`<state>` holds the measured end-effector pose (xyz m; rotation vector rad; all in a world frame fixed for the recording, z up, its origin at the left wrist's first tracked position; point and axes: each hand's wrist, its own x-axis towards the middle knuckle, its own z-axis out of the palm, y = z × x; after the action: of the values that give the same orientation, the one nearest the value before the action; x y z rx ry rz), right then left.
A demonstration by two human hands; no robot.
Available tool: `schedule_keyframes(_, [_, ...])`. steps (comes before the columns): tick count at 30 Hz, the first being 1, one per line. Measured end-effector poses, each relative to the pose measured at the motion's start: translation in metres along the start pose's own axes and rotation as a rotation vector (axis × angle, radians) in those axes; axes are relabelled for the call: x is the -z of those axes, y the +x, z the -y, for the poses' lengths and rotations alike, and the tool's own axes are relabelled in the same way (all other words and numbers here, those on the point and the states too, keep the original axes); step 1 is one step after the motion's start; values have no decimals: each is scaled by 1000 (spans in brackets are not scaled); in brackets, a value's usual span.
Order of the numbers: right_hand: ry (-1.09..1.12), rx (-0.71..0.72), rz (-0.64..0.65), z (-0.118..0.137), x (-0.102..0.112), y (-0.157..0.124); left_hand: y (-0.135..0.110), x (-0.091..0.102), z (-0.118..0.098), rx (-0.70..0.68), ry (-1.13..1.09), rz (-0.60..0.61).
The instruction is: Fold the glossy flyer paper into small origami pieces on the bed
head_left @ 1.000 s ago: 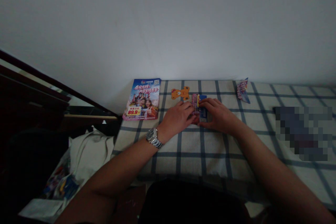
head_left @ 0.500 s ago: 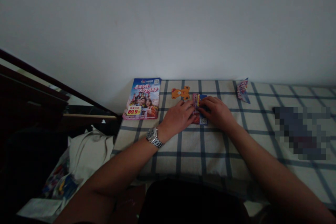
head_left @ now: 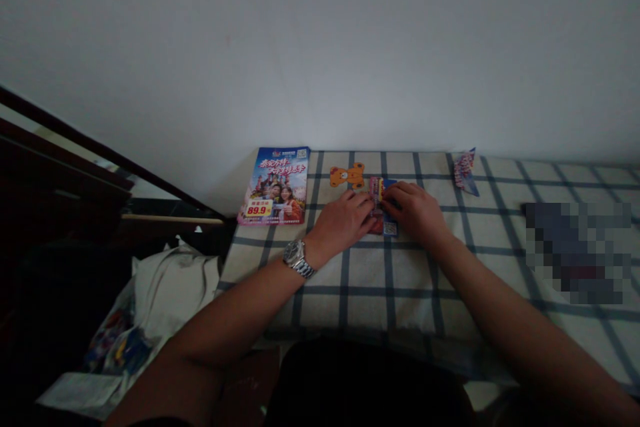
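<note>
A small folded colourful paper (head_left: pixel 383 195) lies on the checked tablecloth (head_left: pixel 400 280) near the wall. My left hand (head_left: pixel 345 219), with a metal watch on its wrist, presses on the paper's left side with the fingers laid flat. My right hand (head_left: pixel 415 211) covers its right side, fingers curled down on the paper. Most of the paper is hidden under both hands. An orange bear-shaped cutout (head_left: pixel 347 175) lies just beyond my left hand.
A glossy flyer (head_left: pixel 277 185) marked 89.9 lies at the table's left corner. A folded paper figure (head_left: pixel 464 170) stands at the back right. A blurred dark patch (head_left: pixel 575 250) sits on the right. White cloth and bags (head_left: pixel 170 287) lie on the floor left.
My right hand has drawn left over the paper, folding it narrower. The left hand stays pressed in place. The view shifted slightly.
</note>
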<state>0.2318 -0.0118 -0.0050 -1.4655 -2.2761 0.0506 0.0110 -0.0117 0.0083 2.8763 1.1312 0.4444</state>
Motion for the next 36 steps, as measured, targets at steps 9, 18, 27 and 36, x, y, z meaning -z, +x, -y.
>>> schedule_keyframes(9, [-28,25,40,-5,0,4,0,-1,1,-10,-8,-5])
schedule_keyframes(18, [-72,40,58,-7,0,7,0,-3,0,-2,-15,-1])
schedule_keyframes(27, [-76,41,70,-10,-1,14,1,-1,0,-11,-14,-3])
schedule_keyframes(36, [-80,33,48,-13,1,27,1,-1,0,-8,-11,2])
